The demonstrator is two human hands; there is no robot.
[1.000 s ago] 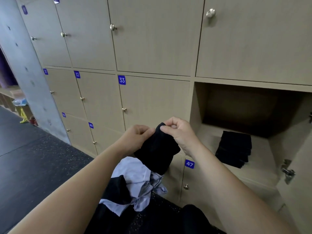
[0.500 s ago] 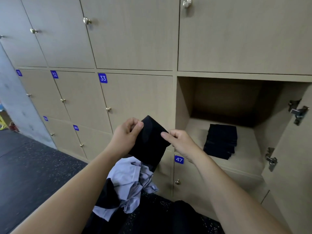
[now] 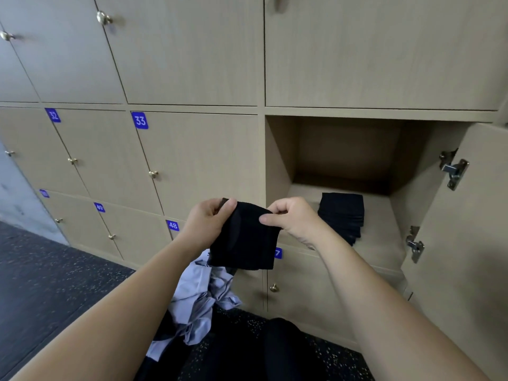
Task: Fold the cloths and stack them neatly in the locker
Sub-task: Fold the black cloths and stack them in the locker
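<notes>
Black cloth (image 3: 244,237) pinched at top corners by fingers (image 3: 264,218) of left hand (image 3: 206,224) and right hand (image 3: 291,221), right wrist overlapping black stack (image 3: 342,213) inside open locker (image 3: 277,160), grey garments (image 3: 198,287) below.

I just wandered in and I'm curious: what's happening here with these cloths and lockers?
A person is folding a black cloth, pinching its top edge with the left hand and the right hand, in front of a wall of lockers. The open locker holds a stack of folded black cloths on its floor. A loose heap of grey and black cloths lies below the hands, not yet folded.
</notes>
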